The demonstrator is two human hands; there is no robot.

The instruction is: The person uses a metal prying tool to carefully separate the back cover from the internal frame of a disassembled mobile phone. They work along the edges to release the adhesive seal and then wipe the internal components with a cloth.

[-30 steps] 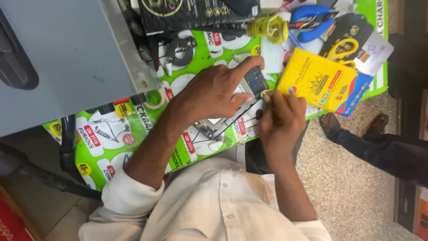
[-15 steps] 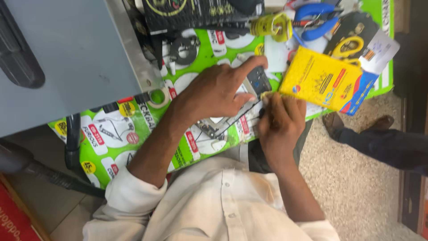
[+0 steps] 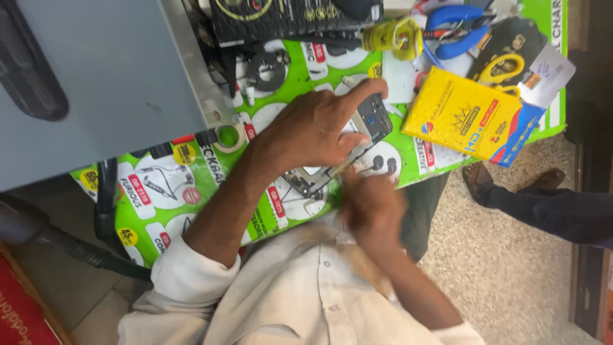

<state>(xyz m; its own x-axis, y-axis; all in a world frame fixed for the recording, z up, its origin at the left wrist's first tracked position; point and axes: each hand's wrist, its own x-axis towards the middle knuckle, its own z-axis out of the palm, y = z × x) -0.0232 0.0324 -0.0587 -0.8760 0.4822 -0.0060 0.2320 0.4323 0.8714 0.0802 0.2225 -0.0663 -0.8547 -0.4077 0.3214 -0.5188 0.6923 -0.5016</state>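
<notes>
Left hand (image 3: 319,131) flat on the opened phone (image 3: 345,150) on green table (image 3: 191,191), pinning it. Right hand (image 3: 370,207), blurred, pinches a thin tool (image 3: 340,169) at its edge. Mid-prying, probably; next move needs steady leverage.

Opened phone (image 3: 338,153): bare metal frame, dull grey, dark matt parts inside.
Bench mat (image 3: 191,185): glossy printed green sheet, smooth.
Yellow box (image 3: 469,121): printed card, slight sheen.
Pliers (image 3: 456,29): blue plastic-coated handles, smooth.
Shirt (image 3: 287,294): pale woven cloth, matt.
Floor (image 3: 504,268): speckled stone, rough-looking.
</notes>
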